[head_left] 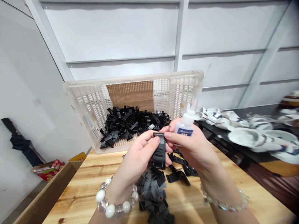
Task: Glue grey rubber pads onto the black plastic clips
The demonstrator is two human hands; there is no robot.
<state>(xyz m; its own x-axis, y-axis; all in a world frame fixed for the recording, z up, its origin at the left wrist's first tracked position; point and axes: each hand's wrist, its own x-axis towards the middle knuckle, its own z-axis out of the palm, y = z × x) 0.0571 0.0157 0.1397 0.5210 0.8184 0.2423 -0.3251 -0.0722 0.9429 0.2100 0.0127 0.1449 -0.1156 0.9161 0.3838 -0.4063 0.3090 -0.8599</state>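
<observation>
Left hand beside right hand

A black ribbed plastic clip stands nearly upright, pinched in the fingers of the left hand, its top edge just beside the right hand. That hand grips a white squeeze bottle with a blue label, nozzle pointing up and far. More black plastic clips lie in a loose heap on the wooden table below the hands, and a larger black heap sits farther off inside a white plastic crate.
</observation>
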